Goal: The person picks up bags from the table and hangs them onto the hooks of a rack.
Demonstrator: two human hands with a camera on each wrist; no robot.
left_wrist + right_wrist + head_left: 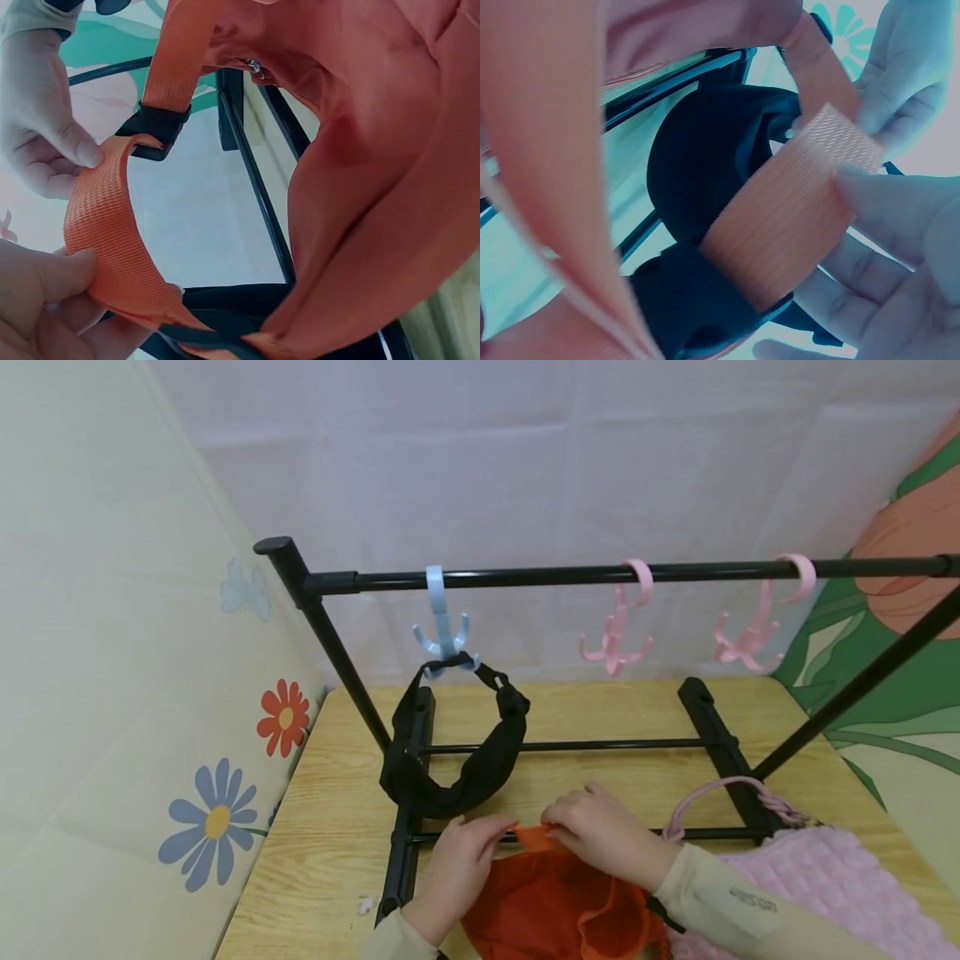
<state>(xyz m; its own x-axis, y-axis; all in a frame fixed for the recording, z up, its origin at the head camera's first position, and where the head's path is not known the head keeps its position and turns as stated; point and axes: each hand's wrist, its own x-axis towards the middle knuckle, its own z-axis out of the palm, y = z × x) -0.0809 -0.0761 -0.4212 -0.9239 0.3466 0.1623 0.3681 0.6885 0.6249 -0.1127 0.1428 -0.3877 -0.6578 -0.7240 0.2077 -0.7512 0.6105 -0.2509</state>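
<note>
Both hands pinch the orange webbing strap of an orange-red fabric bag low in the head view. My left hand holds the strap's left part, and my right hand holds it a short way to the right. In the left wrist view the strap bows between the thumbs, with a black plastic buckle beside the right hand. The right wrist view shows the right thumb pressed on the ribbed strap. Below the hands the bag's body hangs slack; its lower part is out of view.
A black bag hangs from a light blue hook on the black rack's top bar. Two pink hooks, a nearer one and a farther one, hang to the right. A quilted pink bag lies on the wooden table.
</note>
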